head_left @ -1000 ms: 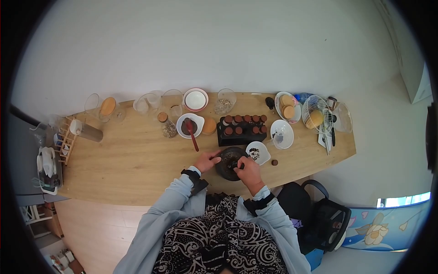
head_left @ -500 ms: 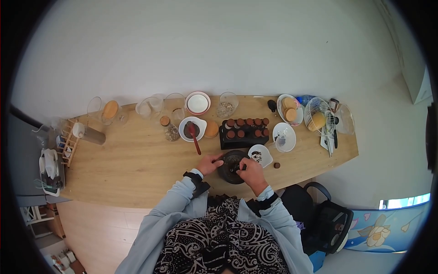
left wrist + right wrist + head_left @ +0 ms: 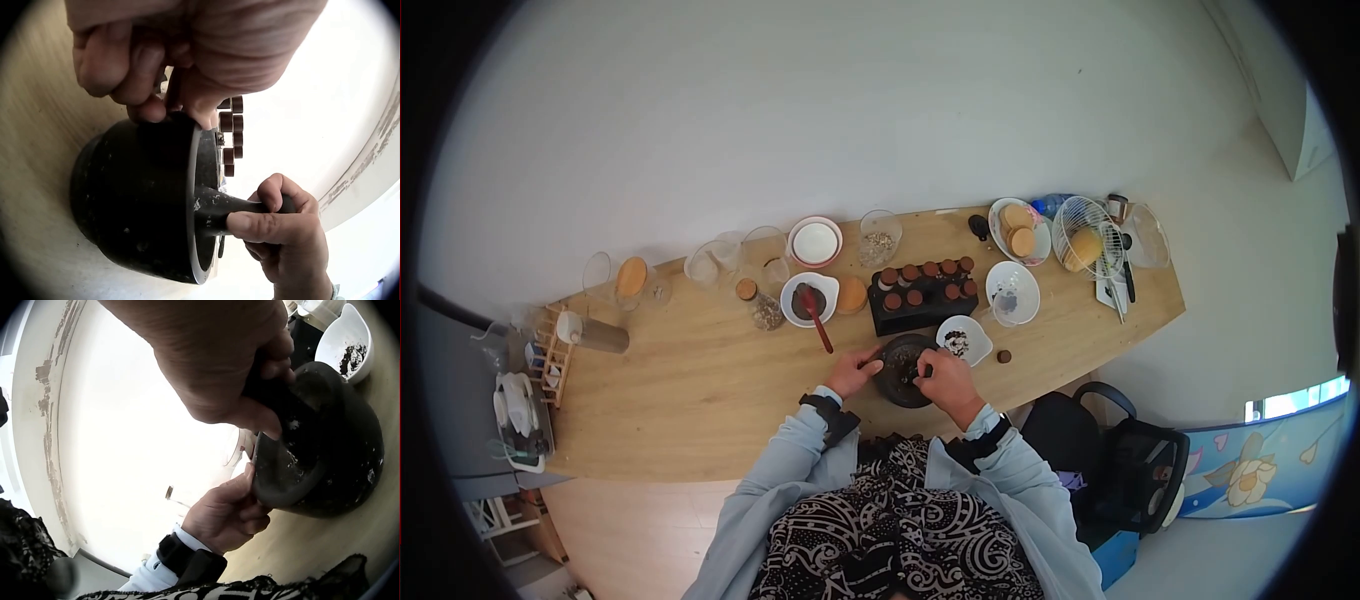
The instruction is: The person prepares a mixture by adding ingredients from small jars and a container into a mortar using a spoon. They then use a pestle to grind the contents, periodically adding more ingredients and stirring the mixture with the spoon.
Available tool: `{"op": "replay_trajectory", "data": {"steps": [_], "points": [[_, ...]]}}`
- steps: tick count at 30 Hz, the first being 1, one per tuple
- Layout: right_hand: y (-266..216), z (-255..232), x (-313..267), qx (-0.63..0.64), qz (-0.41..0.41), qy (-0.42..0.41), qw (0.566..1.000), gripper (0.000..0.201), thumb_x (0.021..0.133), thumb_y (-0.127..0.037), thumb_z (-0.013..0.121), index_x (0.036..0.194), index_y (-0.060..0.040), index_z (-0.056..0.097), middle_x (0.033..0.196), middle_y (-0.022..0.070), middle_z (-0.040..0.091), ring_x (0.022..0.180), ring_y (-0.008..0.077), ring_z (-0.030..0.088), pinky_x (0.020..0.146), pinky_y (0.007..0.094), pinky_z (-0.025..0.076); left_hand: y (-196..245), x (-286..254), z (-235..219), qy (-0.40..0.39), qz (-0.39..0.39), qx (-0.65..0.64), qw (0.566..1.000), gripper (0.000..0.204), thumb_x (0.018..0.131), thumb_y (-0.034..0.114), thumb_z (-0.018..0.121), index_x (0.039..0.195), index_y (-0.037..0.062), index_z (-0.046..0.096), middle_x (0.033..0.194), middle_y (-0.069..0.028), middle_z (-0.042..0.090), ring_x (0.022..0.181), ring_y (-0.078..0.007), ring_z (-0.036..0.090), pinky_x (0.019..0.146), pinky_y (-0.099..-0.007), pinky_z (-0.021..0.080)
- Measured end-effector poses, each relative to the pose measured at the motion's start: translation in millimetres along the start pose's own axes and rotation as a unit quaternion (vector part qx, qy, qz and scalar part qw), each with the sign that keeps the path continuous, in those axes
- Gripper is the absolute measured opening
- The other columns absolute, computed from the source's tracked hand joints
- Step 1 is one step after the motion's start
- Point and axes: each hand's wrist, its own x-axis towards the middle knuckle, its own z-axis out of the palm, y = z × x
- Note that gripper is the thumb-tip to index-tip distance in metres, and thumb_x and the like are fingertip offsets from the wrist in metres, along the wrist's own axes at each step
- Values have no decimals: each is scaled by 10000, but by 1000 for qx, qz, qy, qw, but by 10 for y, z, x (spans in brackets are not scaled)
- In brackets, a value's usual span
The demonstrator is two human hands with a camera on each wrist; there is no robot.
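A dark stone mortar (image 3: 892,390) stands near the front edge of the wooden table, with crushed bits inside. My left hand (image 3: 852,372) grips its rim on the left, thumb and curled fingers at the edge in the left wrist view. With my right hand (image 3: 952,387) I hold the black pestle (image 3: 215,203), its lower end down inside the mortar. Just beyond the right hand, a white spouted bowl (image 3: 331,347) contains dark and white bits. Behind the mortar is a black rack (image 3: 910,319) of brown-capped vials.
A small brown cap (image 3: 1004,356) lies right of the spouted bowl. Left of the rack, a red spatula (image 3: 818,325) leans in a white bowl (image 3: 791,310) of dark powder. A corked jar (image 3: 766,314) is beside it. A wire basket (image 3: 1090,215) stands at the far right.
The head view shifts and tilts slightly. Both hands keep their hold on mortar and pestle, with the right hand staying close over the mortar's right side.
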Motion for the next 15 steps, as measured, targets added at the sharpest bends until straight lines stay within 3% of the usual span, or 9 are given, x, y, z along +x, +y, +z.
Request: {"op": "replay_trajectory", "data": {"steps": [4,6,8,12,15], "points": [[-54,83,-35,13,9,57,998,175,638,-123,723,730,-138,575,752,103,570,688,346,601,612,456,482,66,-43,-7,-7,-10,48,999,469,896,159,634,1322,-3,519,1039,-36,656,881,-82,556,808,-250,458],[-1,75,-36,22,7,75,997,167,640,-123,713,732,-138,575,754,102,572,686,345,600,615,458,481,67,-38,1,-1,-7,17,1000,470,898,166,632,1325,6,519,972,-4,641,814,-65,533,743,-234,452],[78,35,-68,17,8,-17,1000,153,646,-123,697,734,-143,573,750,102,562,674,345,594,607,460,474,8,-3,-32,-11,-5,31,999,469,899,168,630,1329,14,521,910,16,619,752,-54,504,679,-225,431],[84,49,-57,24,-2,32,999,134,652,-125,681,735,-146,578,749,114,558,666,348,590,602,465,465,47,-9,-46,-16,-38,17,999,463,902,175,624,1335,40,529,752,72,525,601,-28,394,525,-207,333],[81,98,-62,47,-5,89,995,113,661,-124,665,737,-147,585,747,123,556,676,348,591,605,462,462,60,-23,-14,-5,-58,-2,998,452,907,180,617,1336,63,537,708,79,504,574,-26,384,500,-208,316]]}}
